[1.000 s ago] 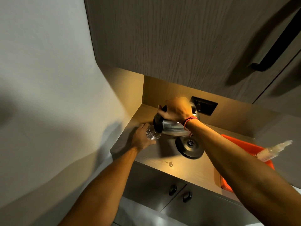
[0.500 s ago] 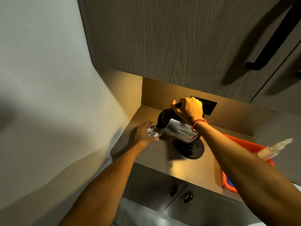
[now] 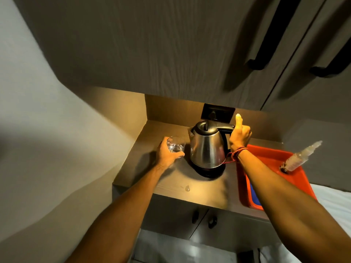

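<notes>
My left hand [image 3: 167, 154] curls round the glass [image 3: 176, 146], just left of the kettle [image 3: 206, 147]. My right hand [image 3: 240, 137] grips the kettle's handle, thumb raised. The kettle stands upright on its base [image 3: 209, 171], centre frame, on the worktop [image 3: 205, 192].

Orange tray [image 3: 266, 154] on the wooden counter [image 3: 171, 185], a bottle [image 3: 298, 159] (pale, slim-necked) inside it.

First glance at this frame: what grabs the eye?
The lit steel kettle at the centre of the counter, upright on its black base, right hand gripping its handle. Left of it, the left hand holds a glass of water. At right, a bright orange tray carries a bottle.
</notes>
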Available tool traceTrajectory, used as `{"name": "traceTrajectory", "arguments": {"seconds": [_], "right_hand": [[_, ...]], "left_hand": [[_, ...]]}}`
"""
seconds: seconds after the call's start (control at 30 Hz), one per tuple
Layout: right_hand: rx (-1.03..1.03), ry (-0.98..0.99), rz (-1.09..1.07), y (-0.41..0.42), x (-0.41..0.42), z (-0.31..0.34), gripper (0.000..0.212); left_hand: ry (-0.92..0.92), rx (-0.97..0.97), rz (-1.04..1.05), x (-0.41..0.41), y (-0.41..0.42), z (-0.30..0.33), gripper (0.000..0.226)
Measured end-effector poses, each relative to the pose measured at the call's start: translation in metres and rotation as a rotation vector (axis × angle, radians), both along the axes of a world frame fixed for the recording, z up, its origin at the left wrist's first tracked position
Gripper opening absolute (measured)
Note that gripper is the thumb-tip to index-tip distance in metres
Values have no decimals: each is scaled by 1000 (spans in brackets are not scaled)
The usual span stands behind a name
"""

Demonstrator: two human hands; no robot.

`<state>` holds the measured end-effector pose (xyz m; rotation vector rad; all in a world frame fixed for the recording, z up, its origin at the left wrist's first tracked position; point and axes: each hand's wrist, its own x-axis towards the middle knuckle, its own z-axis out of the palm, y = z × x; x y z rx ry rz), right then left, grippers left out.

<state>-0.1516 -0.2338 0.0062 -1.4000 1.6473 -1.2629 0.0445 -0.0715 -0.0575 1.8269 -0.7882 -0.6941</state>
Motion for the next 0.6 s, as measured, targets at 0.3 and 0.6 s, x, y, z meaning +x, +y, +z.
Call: {"name": "traceTrajectory", "arguments": {"seconds": [0.3,0.6], "right_hand": [[39,-218,47,-17,-30,-17,52],[44,-359,46,-12,-44,-32,51]], "left_hand": [[0,47,56,-5,-11,-19,82],[-30,90,42,-6,-22,-30,88]]}}
